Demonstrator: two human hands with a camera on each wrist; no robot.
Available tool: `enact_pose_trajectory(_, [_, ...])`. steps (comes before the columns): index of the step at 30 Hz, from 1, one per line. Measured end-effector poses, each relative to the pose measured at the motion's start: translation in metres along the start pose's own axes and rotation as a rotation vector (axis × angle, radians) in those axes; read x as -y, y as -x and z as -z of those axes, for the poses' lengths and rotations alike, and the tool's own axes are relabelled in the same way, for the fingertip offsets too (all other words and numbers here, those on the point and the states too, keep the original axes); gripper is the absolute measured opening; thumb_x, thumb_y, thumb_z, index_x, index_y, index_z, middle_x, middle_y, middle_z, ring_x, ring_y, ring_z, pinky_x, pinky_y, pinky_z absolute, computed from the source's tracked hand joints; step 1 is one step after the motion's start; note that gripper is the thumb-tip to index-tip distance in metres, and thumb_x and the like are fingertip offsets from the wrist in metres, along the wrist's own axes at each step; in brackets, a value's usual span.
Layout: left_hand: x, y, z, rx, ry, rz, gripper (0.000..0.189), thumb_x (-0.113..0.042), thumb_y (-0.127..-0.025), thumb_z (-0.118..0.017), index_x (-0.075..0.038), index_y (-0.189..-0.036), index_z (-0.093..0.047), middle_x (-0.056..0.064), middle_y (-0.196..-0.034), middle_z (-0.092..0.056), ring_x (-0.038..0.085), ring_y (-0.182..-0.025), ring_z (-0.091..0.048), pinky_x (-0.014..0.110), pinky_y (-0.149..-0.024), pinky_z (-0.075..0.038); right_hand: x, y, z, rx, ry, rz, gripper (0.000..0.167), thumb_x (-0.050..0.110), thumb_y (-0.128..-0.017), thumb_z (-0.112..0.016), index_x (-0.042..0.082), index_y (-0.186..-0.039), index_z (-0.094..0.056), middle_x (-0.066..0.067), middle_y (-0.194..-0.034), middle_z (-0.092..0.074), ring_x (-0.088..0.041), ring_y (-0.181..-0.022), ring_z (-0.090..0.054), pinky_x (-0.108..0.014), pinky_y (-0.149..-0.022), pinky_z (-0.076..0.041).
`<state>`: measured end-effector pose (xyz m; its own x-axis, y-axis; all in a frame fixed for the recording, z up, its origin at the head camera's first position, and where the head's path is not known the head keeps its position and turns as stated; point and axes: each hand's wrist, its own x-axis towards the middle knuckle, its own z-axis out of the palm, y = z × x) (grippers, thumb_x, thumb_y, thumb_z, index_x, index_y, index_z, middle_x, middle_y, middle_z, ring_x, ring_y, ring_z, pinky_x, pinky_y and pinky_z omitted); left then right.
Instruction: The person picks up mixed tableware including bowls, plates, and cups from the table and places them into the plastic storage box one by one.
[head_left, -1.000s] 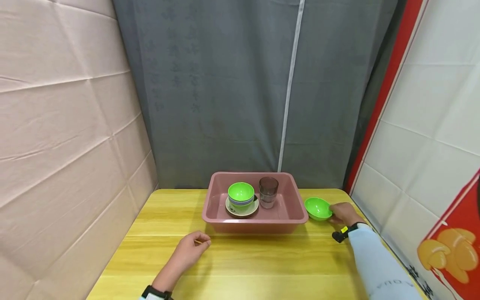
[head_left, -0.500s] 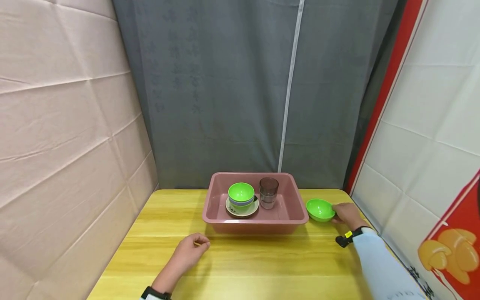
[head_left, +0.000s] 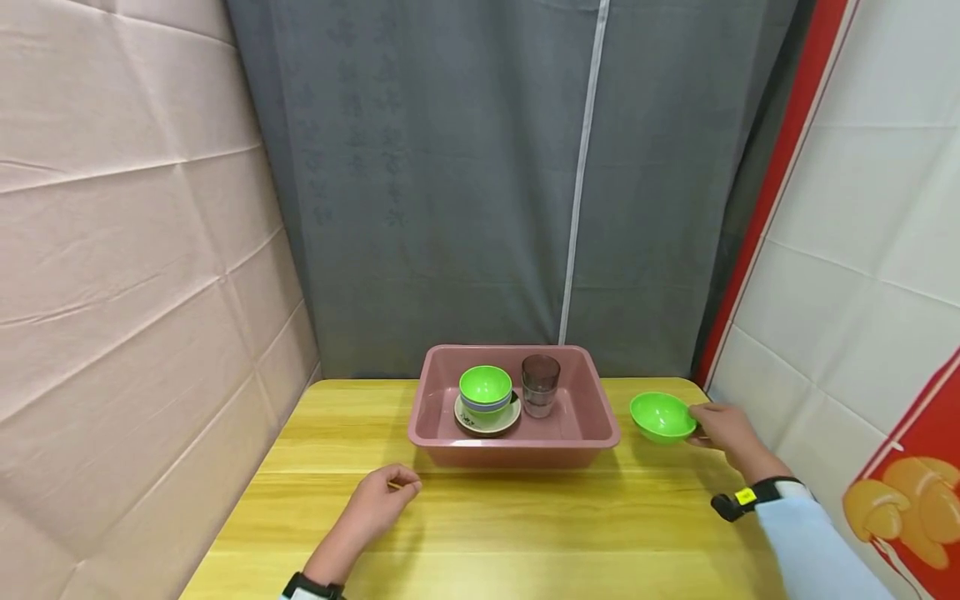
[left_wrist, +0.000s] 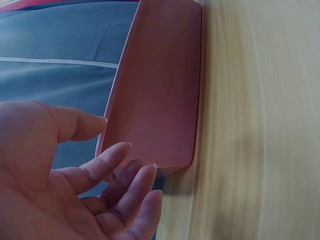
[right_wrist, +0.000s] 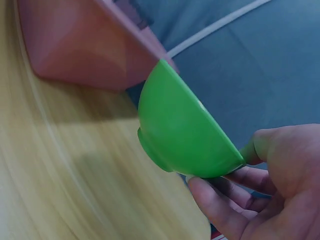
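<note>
My right hand (head_left: 726,428) pinches the rim of a green bowl (head_left: 662,419) to the right of the pink basin (head_left: 513,456). The right wrist view shows that bowl (right_wrist: 182,127) raised above the table, thumb at its rim and fingers beneath. Empty, my left hand (head_left: 378,500) hovers near the basin's front left corner, its fingers loosely bent, as the left wrist view also shows. Inside the basin, another green bowl (head_left: 485,383) tops a small stack of bowls on a patterned plate (head_left: 477,424). Beside them stands a dark-tinted glass (head_left: 541,371) stacked on a clear one.
The wooden table (head_left: 510,533) runs back to a grey curtain (head_left: 435,183). A pale cloth wall (head_left: 150,292) flanks it on the left. A white panel (head_left: 847,250) with a red border stands close to my right arm.
My right hand has moved right with the green bowl, away from the basin, and the bowl has come up a little. The left hand has stayed nearly still.
</note>
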<state>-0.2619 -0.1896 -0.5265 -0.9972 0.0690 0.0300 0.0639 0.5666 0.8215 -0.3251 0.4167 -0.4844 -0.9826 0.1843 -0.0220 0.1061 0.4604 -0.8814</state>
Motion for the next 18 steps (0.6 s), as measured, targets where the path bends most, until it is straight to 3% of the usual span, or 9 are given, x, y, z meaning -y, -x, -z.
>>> enact_pose_trajectory(11, [-0.003,0.001,0.0,0.003,0.014,-0.011,0.015,-0.022,-0.105,-0.077,-0.009,-0.111,-0.077,0.0,-0.11,-0.076,0.018,-0.095,-0.069,0.038,-0.078,-0.059,0.033,0.04,0.004,0.042,-0.02,0.026,0.049,0.019,-0.114,-0.051,-0.024,-0.137,-0.057,-0.016,-0.115,-0.07,-0.01,-0.088,-0.073,-0.032,-0.079,-0.067])
enact_pose_trajectory(18, [-0.007,0.0,0.003,0.0,0.0,-0.005,0.015,-0.023,-0.106,-0.075,-0.01,-0.113,-0.077,0.0,-0.108,-0.075,0.018,-0.097,-0.069,0.039,-0.078,-0.059,0.054,0.066,-0.009,0.075,-0.058,0.085,0.047,0.02,-0.116,-0.056,-0.022,-0.137,-0.06,-0.012,-0.112,-0.07,-0.014,-0.09,-0.074,-0.034,-0.08,-0.067])
